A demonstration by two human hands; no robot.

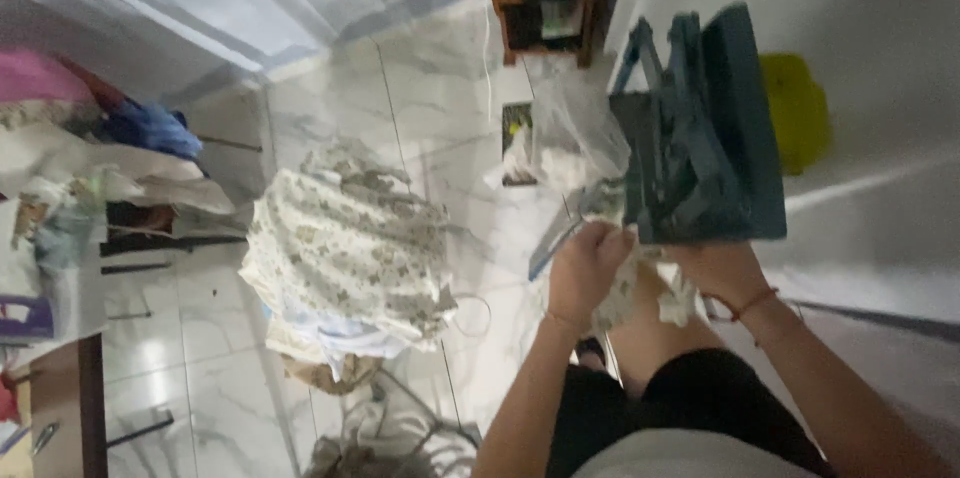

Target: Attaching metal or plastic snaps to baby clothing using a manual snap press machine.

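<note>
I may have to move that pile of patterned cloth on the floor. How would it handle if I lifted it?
The patterned cloth pile looks soft and floppy: its edges droop. Layers would probably slide apart if grabbed from the top. It likely is light for its bulk.

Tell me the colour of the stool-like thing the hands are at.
Dark teal stool, seen in the head view.

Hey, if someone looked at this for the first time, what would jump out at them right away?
Probably the big heap of cream floral-print fabric piled on the white marble-tiled floor, left of centre. Next, the left hand and right hand together gripping a crumpled pale patterned cloth just below a dark teal folding frame at upper right. A yellow-green object sits behind it.
</note>
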